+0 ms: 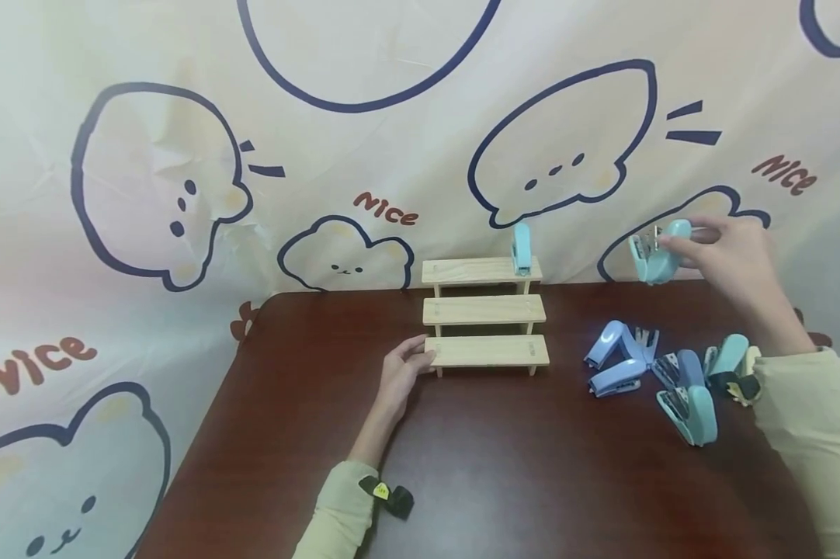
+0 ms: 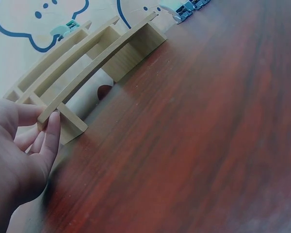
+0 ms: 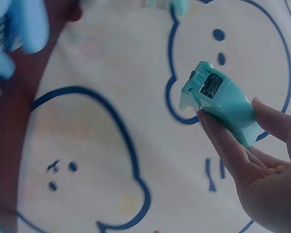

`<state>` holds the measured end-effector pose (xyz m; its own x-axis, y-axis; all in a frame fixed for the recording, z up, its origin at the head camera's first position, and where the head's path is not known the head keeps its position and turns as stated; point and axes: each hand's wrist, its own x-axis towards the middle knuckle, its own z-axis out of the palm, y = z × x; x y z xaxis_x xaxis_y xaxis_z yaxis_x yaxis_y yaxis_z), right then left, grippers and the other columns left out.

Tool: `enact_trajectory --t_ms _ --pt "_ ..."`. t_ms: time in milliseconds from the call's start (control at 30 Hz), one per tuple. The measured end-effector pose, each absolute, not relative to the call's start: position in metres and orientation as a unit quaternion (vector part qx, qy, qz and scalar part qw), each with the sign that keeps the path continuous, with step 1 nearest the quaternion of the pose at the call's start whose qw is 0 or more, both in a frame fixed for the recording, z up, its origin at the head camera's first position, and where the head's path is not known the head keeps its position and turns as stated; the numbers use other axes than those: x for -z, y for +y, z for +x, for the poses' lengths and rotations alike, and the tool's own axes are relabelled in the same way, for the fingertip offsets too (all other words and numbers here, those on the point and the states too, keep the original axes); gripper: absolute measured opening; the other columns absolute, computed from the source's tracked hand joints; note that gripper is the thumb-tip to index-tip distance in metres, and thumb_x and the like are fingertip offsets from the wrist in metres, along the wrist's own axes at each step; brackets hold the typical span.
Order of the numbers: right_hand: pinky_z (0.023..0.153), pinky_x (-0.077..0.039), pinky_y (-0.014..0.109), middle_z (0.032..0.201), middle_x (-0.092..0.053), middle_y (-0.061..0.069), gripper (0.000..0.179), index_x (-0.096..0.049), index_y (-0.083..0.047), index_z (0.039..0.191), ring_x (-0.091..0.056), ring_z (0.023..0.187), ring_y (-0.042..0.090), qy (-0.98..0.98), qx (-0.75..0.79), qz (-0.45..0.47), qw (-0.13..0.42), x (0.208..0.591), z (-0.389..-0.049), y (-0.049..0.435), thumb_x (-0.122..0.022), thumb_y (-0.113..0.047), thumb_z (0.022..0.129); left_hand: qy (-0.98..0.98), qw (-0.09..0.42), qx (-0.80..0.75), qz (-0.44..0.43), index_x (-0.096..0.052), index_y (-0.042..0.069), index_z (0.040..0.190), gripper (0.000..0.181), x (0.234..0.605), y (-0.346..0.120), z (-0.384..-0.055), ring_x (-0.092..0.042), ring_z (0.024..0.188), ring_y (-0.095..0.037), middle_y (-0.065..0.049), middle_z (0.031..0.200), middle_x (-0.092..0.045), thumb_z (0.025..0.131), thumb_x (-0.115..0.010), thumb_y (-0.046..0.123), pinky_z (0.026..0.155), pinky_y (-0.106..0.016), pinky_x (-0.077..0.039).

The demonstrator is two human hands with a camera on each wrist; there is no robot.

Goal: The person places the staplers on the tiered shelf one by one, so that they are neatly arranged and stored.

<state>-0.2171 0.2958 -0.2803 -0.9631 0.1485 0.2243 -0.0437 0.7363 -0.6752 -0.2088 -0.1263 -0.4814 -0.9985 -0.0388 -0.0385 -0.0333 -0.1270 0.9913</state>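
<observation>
High over the back right of the table, my right hand (image 1: pixel 734 252) grips a teal mini stapler (image 1: pixel 661 268). The right wrist view shows this stapler between thumb and fingers, its dark metal part facing the camera. My left hand (image 1: pixel 400 373) pinches the left end of the lowest step of a three-step wooden stand (image 1: pixel 490 352), thumb and fingers on the board's edge in the left wrist view. A second teal stapler (image 1: pixel 522 250) stands upright near the right end of the top step. The two lower steps are bare.
On the table's right side lie several blue staplers (image 1: pixel 616 377) and teal staplers (image 1: pixel 702 415), close together. The right sleeve (image 1: pixel 797 419) passes beside them. Behind the stand, a cartoon-printed sheet (image 1: pixel 448 171) hangs along the back edge of the dark red-brown table (image 1: pixel 518 466).
</observation>
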Motion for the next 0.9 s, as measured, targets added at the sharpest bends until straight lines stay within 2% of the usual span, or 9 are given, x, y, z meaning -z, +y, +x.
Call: enact_trajectory --t_ms 233,333,433,467,600,767,900 --pt "0.066 -0.044 0.003 0.142 -0.056 0.032 0.079 -0.05 0.002 0.15 -0.063 0.116 0.05 -0.915 -0.379 -0.021 0.133 0.264 -0.23 0.268 -0.064 -0.056 0.097 -0.658 0.003 0.753 0.03 -0.057 -0.013 0.138 0.047 0.482 -0.128 -0.207 -0.068 0.088 -0.011 -0.029 0.127 -0.064 0.094 -0.068 -0.002 0.077 -0.023 -0.059" --pt "0.082 -0.054 0.014 0.142 -0.057 0.03 0.08 -0.051 0.0 0.151 -0.062 0.119 0.048 -0.911 -0.389 -0.019 0.137 0.257 -0.236 0.258 -0.064 -0.056 0.097 -0.655 0.003 0.755 0.026 -0.056 -0.013 0.138 0.047 0.483 -0.128 -0.208 -0.068 0.088 -0.011 -0.03 0.127 -0.063 0.094 -0.068 -0.002 0.077 -0.023 -0.059" --pt "0.092 -0.054 0.025 0.142 -0.058 0.028 0.077 -0.051 -0.002 0.151 -0.062 0.122 0.046 -0.901 -0.409 -0.019 0.142 0.253 -0.24 0.247 -0.066 -0.054 0.096 -0.653 0.004 0.757 0.022 -0.056 -0.013 0.138 0.047 0.484 -0.128 -0.209 -0.068 0.088 -0.011 -0.029 0.127 -0.064 0.094 -0.068 -0.002 0.078 -0.023 -0.059" --pt "0.092 -0.054 0.027 0.142 -0.059 0.027 0.076 -0.052 -0.002 0.151 -0.062 0.122 0.044 -0.897 -0.417 -0.017 0.143 0.251 -0.242 0.243 -0.067 -0.053 0.096 -0.653 0.004 0.757 0.022 -0.056 -0.013 0.138 0.047 0.485 -0.127 -0.209 -0.068 0.088 -0.011 -0.029 0.127 -0.064 0.094 -0.068 -0.002 0.077 -0.023 -0.059" --pt "0.087 -0.054 0.022 0.138 -0.061 0.029 0.073 -0.053 0.0 0.15 -0.064 0.12 0.042 -0.884 -0.446 -0.003 0.142 0.249 -0.247 0.228 -0.069 -0.047 0.097 -0.654 0.005 0.756 0.025 -0.055 -0.015 0.138 0.047 0.486 -0.127 -0.207 -0.068 0.086 -0.011 -0.028 0.126 -0.065 0.094 -0.067 -0.002 0.076 -0.023 -0.059" --pt "0.095 -0.053 0.032 0.136 -0.061 0.03 0.072 -0.049 0.002 0.151 -0.065 0.121 0.041 -0.875 -0.466 0.007 0.13 0.248 -0.252 0.214 -0.07 -0.043 0.098 -0.654 0.003 0.756 0.024 -0.054 -0.015 0.139 0.048 0.486 -0.127 -0.206 -0.068 0.085 -0.01 -0.029 0.127 -0.065 0.095 -0.067 -0.002 0.075 -0.022 -0.058" --pt "0.092 -0.054 0.03 0.133 -0.062 0.028 0.069 -0.053 0.002 0.148 -0.066 0.119 0.04 -0.873 -0.47 0.013 0.13 0.25 -0.253 0.205 -0.07 -0.043 0.098 -0.652 0.007 0.758 0.019 -0.055 -0.015 0.138 0.048 0.483 -0.127 -0.205 -0.068 0.086 -0.01 -0.03 0.128 -0.064 0.095 -0.068 -0.001 0.075 -0.022 -0.058"
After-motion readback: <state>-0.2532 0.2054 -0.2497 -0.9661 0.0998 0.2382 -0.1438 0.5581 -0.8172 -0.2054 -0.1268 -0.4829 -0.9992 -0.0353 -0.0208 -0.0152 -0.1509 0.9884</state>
